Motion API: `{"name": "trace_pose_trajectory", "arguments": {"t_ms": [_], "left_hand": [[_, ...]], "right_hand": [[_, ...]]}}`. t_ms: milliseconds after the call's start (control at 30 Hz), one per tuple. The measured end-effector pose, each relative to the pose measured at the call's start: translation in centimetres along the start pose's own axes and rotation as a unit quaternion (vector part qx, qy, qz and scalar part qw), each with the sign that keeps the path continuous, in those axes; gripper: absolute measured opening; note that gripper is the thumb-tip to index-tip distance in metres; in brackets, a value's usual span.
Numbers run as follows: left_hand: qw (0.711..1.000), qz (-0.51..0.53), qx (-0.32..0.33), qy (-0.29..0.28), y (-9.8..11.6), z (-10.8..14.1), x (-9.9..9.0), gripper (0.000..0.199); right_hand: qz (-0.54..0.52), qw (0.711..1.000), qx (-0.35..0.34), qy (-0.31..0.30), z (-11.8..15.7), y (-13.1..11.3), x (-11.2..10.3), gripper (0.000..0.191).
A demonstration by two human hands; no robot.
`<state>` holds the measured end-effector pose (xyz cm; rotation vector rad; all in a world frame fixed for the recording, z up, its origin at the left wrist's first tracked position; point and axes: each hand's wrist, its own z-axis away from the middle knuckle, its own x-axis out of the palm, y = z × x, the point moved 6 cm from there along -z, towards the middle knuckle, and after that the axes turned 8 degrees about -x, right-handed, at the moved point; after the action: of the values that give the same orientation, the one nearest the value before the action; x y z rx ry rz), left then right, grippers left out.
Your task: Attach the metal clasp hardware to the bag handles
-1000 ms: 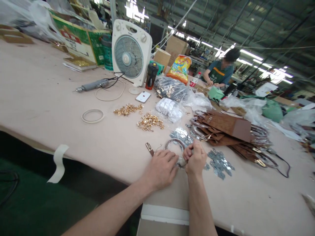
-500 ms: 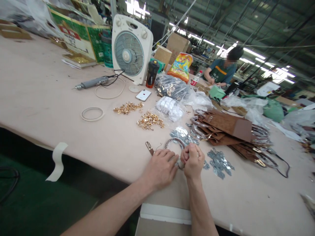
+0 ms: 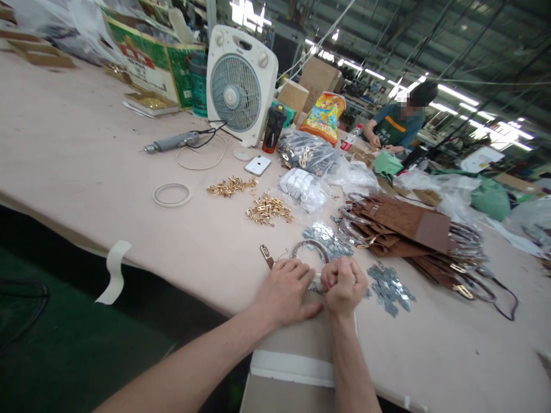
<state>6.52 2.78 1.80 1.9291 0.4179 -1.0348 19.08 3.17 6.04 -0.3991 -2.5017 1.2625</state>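
Note:
My left hand [image 3: 289,292] lies flat at the table's near edge, fingers stretched out and pressing on a brown piece mostly hidden under it. A curved bag handle [image 3: 316,245] arches out beyond my fingertips. Left of them pokes a brown strap end with a gold fitting [image 3: 265,252]. Close on the right, my right hand [image 3: 344,285] is closed in a fist at the base of the handle; what it grips is hidden. Thin silver metal plates [image 3: 329,238] lie behind the handle, and another heap of silver plates [image 3: 390,287] is right of my fist.
Stacked brown bags [image 3: 404,221] lie to the right. Gold fittings [image 3: 269,207] form two piles ahead, near a tape roll [image 3: 171,195], a phone [image 3: 258,165] and an electric screwdriver [image 3: 172,142]. A fan [image 3: 241,86] stands behind. A co-worker [image 3: 398,123] works across the table.
The view has shifted slightly, so the table things sit further right. My right fist has turned a little and moved slightly away from my left hand, which stays flat.

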Motion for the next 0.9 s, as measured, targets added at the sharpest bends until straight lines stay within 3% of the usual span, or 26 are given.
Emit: {"name": "trace_pose_trajectory", "arguments": {"t_ms": [100,267,400,467,633,767,900], "left_hand": [[1.000,-0.002,-0.001,0.000,0.0,0.0,-0.1,0.054],[1.000,-0.006,0.005,-0.008,0.1,0.0,-0.2,0.064],[1.000,0.001,0.003,-0.003,0.2,0.0,-0.3,0.050],[1.000,0.003,0.001,0.000,0.2,0.0,-0.4,0.051],[1.000,0.013,-0.002,0.003,0.1,0.0,-0.4,0.066],[1.000,0.029,-0.007,0.006,-0.1,0.0,-0.3,0.063],[0.999,0.037,-0.011,0.011,-0.2,0.0,-0.1,0.058]], "right_hand": [[0.001,1.000,0.014,-0.020,0.1,0.1,0.1,0.045],[-0.037,0.995,-0.091,0.010,-0.6,-2.8,-0.2,0.040],[0.007,0.999,0.014,-0.038,0.4,-0.3,0.2,0.043],[-0.016,0.998,0.052,-0.023,1.0,0.7,-0.3,0.043],[-0.100,0.993,-0.011,0.062,1.1,-0.9,-2.0,0.035],[-0.117,0.991,-0.048,0.048,1.6,-1.9,-1.6,0.033],[-0.106,0.993,-0.050,0.023,2.6,-1.4,-0.6,0.034]]}}
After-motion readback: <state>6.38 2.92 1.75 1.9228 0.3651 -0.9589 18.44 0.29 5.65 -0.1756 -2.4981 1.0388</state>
